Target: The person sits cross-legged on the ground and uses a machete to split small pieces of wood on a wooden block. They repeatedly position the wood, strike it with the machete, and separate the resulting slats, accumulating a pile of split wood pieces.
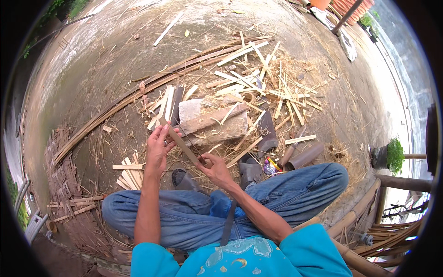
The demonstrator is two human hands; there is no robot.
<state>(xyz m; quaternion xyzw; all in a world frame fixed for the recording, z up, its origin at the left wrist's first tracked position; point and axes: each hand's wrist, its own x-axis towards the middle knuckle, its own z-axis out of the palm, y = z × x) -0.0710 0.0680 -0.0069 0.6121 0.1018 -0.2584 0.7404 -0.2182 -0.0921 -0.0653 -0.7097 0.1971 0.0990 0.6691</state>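
In front of my lap, a flat bamboo strip (181, 142) slants from upper left to lower right. My left hand (159, 147) pinches its upper part between thumb and fingers. At the lower end, my right hand (217, 171) is closed on what looks like a thin, dark knife (196, 150), seen nearly edge-on beside the strip. The grip itself is partly hidden by my fingers. Just beyond both hands lies a wooden block (214, 122) on the ground, with a few slivers on top.
Cut bamboo strips (263, 78) lie heaped beyond the block. Long bamboo splits (124, 99) curve along the left. More short strips (131, 175) fan out by my left knee. Bamboo tube pieces (304, 156) rest near my right knee, beside a small colourful packet (271, 166).
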